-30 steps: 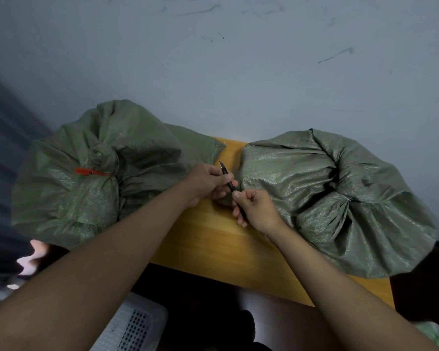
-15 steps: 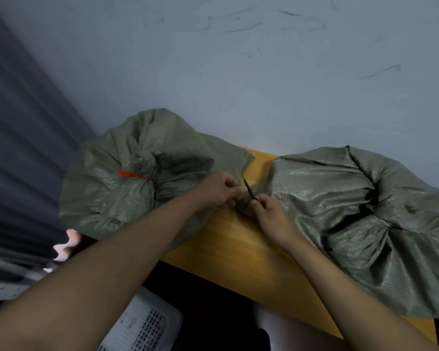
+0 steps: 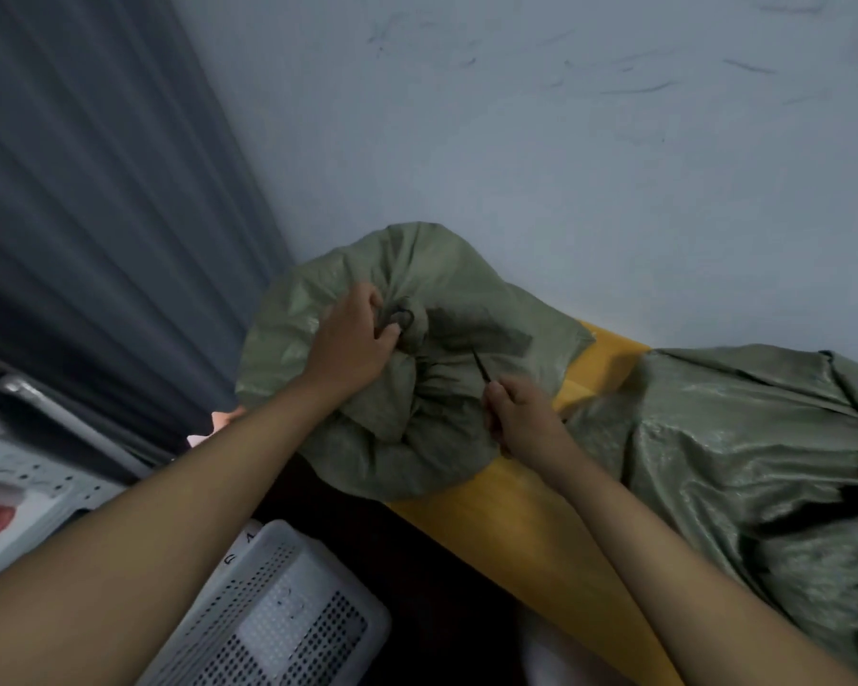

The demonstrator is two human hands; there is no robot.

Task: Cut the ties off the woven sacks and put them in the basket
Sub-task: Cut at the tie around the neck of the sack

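Green sack [image 3: 417,388], middle of frame: left hand [image 3: 352,339] grips its bunched neck; right hand [image 3: 521,418] pinches a small cutter [image 3: 481,366]. Better to cut away from fingers.

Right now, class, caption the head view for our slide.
Left hand grips the green woven sack's gathered neck; right hand holds a dark blade.

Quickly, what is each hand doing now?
Left hand: grips the gathered neck of the left sack.
Right hand: holds a thin dark blade.
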